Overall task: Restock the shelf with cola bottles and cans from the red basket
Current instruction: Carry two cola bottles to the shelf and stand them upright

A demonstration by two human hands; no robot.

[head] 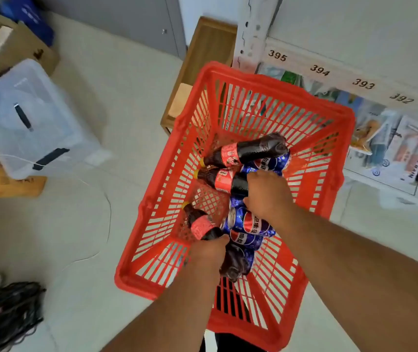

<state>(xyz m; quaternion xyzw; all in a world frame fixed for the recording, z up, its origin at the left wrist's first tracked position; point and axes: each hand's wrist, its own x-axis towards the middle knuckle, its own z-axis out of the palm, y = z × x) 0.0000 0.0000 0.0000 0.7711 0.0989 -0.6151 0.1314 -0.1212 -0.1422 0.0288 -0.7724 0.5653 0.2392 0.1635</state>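
Observation:
The red basket (312, 138) stands on the floor below me, holding three dark cola bottles with red labels and several blue cans. My left hand (206, 252) grips the nearest cola bottle (200, 224) around its middle. My right hand (266, 196) reaches into the basket and curls over the middle cola bottle (222, 179), touching a blue can (247, 222) beneath. A third cola bottle (248, 149) lies at the far end on top of another blue can (272, 162).
The white shelf (329, 72) with number tags 395 to 392 and packaged goods runs along the right. A wooden box (203, 59) stands behind the basket. A clear plastic bin (28, 118) and cardboard boxes sit at the left; black cables lie at bottom left.

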